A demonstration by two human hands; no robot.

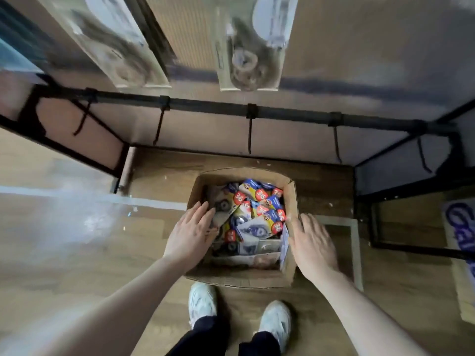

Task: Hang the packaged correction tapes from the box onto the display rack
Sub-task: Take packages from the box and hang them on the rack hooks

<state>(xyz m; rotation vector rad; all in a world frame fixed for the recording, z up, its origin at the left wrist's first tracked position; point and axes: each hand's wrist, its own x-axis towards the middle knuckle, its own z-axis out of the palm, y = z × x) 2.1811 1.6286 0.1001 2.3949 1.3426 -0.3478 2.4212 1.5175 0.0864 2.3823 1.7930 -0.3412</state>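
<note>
Cardboard box [290,201] on floor below rack bar [205,104] w/ hooks [249,134]. Correction tape packs [259,201] piled loose inside, overlapping at all angles. Judged: light, stiff card backing w/ slick clear blister; prob. slides easily, so best pinched at card's top edge near hang hole, one pack at a time. Two packs [246,55] hang on rack above, blurred. Left hand [190,229] over box's left rim, fingers straight, slightly apart, tips touching a pack; no grip yet. Right hand [313,240] at right wall, fingers extended, close together, holding nothing.
</note>
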